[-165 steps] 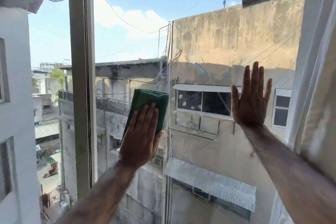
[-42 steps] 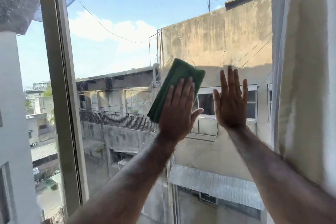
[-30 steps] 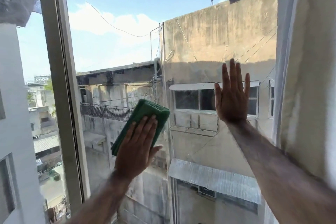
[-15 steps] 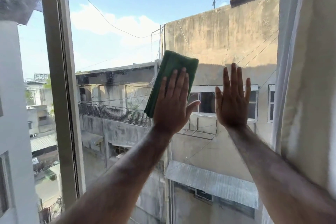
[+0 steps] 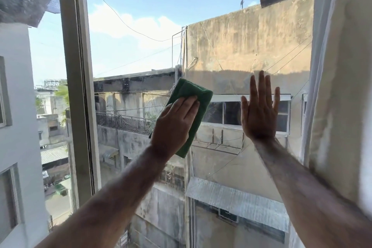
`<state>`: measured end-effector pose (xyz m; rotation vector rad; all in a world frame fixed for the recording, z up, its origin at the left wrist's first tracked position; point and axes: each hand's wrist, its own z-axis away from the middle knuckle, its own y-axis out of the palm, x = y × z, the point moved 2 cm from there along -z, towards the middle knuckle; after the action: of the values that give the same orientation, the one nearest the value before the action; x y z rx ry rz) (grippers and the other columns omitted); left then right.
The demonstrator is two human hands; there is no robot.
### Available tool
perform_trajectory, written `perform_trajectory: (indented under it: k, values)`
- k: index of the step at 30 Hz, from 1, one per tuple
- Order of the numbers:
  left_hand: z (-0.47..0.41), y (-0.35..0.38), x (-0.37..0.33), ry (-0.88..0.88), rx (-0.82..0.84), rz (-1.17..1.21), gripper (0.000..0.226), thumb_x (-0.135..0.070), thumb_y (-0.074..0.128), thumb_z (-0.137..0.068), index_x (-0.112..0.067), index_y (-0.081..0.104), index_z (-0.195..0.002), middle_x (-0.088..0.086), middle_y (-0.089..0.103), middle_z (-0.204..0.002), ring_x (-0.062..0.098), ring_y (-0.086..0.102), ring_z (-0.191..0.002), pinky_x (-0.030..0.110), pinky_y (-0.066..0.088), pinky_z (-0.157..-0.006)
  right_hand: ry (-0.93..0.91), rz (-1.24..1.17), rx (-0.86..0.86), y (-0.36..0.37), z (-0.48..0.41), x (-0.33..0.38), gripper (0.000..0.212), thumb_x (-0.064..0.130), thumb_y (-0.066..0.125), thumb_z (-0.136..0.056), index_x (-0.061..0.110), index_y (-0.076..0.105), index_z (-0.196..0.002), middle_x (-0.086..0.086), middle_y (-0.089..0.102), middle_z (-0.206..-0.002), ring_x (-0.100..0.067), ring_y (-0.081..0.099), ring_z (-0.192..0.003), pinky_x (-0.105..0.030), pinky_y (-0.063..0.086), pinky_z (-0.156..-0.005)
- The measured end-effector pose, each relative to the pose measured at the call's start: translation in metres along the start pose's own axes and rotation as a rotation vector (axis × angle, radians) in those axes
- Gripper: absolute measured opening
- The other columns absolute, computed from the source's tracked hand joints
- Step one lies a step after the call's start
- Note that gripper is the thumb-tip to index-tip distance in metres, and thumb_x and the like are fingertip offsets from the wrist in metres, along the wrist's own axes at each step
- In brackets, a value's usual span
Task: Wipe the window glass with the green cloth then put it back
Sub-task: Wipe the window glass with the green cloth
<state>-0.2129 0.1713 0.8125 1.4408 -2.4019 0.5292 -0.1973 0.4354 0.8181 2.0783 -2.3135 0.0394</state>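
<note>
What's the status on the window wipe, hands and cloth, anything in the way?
Left hand flat, pressing green cloth on window glass. Right hand open, braced on glass. Curtain hangs at right edge, off the wiping path.

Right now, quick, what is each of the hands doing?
Left hand: open and flat, pressing the green cloth on the window glass.
Right hand: open, empty, palm flat on the glass.

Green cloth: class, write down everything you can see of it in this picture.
The cloth is dark green, soft and fuzzy like microfibre, folded into a thick oblong pad. It lies flat against the glass, tilted with its top leaning right. The left hand presses on it and covers its middle; its top and lower right edge show. The right hand is apart from it.
</note>
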Motion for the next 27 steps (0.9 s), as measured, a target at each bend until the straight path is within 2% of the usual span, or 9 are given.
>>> perform_trajectory:
  k: [2,4,8,10,14,18,21,24,27]
  values:
    - [-0.022,-0.015,0.006,-0.009,-0.001,0.054,0.036,-0.013,0.049,-0.096,-0.009,0.076,-0.12,0.009,0.076,-0.125,0.027,0.074,-0.111,0.044,0.066,-0.085,-0.003,0.006,0.003,0.0,0.0,0.0,0.062,0.042,0.022,-0.116,0.016,0.016,-0.173,-0.011,0.015,-0.182,-0.024,0.011,-0.17,-0.054,0.008,-0.138]
    - [-0.041,-0.024,0.01,-0.024,0.063,0.089,0.026,-0.008,0.063,-0.092,-0.008,0.076,-0.115,0.012,0.074,-0.122,0.03,0.073,-0.109,0.048,0.069,-0.071,-0.003,0.009,0.011,-0.002,-0.001,-0.001,0.062,0.042,0.022,-0.116,0.016,0.016,-0.173,-0.011,0.015,-0.182,-0.025,0.011,-0.17,-0.054,0.007,-0.138]
    - [-0.063,-0.031,0.015,-0.148,0.146,0.043,0.062,-0.001,0.067,-0.093,-0.013,0.051,-0.152,0.019,0.05,-0.156,0.036,0.052,-0.141,0.052,0.057,-0.1,-0.01,0.003,0.002,-0.005,-0.001,-0.001,0.063,0.042,0.021,-0.116,0.014,0.02,-0.172,-0.013,0.016,-0.182,-0.026,0.013,-0.17,-0.056,0.01,-0.138]
    - [-0.069,-0.033,0.013,-0.177,0.172,0.054,0.075,0.001,0.066,-0.093,-0.014,0.037,-0.16,0.016,0.05,-0.157,0.033,0.05,-0.143,0.05,0.052,-0.104,-0.015,0.004,-0.011,-0.004,0.0,-0.003,0.063,0.041,0.021,-0.116,0.012,0.022,-0.172,-0.014,0.018,-0.181,-0.028,0.015,-0.169,-0.057,0.011,-0.137]
    - [-0.068,-0.037,0.006,-0.191,0.191,0.077,0.046,-0.002,0.06,-0.096,-0.009,0.061,-0.142,0.014,0.069,-0.131,0.03,0.064,-0.124,0.048,0.059,-0.101,-0.026,-0.012,0.007,-0.007,-0.001,-0.002,0.062,0.039,0.025,-0.116,0.009,0.025,-0.17,-0.017,0.021,-0.18,-0.032,0.019,-0.168,-0.06,0.014,-0.136]
    - [-0.069,-0.045,0.01,-0.254,0.247,0.102,0.031,-0.001,0.065,-0.095,-0.006,0.069,-0.126,0.013,0.07,-0.125,0.029,0.07,-0.115,0.044,0.064,-0.094,0.016,-0.081,0.031,-0.026,-0.008,0.009,0.062,0.032,0.048,-0.112,0.002,0.037,-0.165,-0.025,0.032,-0.174,-0.041,0.033,-0.162,-0.063,0.03,-0.13]
    - [-0.07,-0.049,0.019,-0.37,0.289,0.257,0.032,-0.006,0.072,-0.093,-0.005,0.07,-0.125,0.016,0.068,-0.127,0.034,0.07,-0.115,0.047,0.064,-0.095,0.015,-0.216,0.082,-0.047,-0.017,0.023,0.062,0.045,0.057,-0.105,-0.006,0.062,-0.139,-0.031,0.063,-0.139,-0.041,0.066,-0.124,-0.052,0.058,-0.103]
    - [-0.072,-0.058,0.031,-0.476,0.266,0.444,0.035,-0.008,0.076,-0.091,-0.004,0.069,-0.125,0.022,0.067,-0.128,0.036,0.068,-0.114,0.043,0.061,-0.096,0.041,-0.536,0.407,-0.073,-0.014,0.052,0.074,0.066,0.059,-0.094,0.003,0.068,-0.131,-0.013,0.078,-0.109,-0.019,0.073,-0.086,-0.034,0.067,-0.076]
    - [-0.07,-0.07,0.041,-0.572,0.217,0.572,0.036,-0.008,0.08,-0.088,-0.001,0.07,-0.122,0.021,0.071,-0.122,0.029,0.068,-0.106,0.027,0.052,-0.083,0.156,-0.702,0.713,-0.079,-0.01,0.08,0.074,0.058,0.079,-0.082,0.009,0.066,-0.136,0.006,0.074,-0.105,-0.012,0.075,-0.087,-0.01,0.06,-0.064]
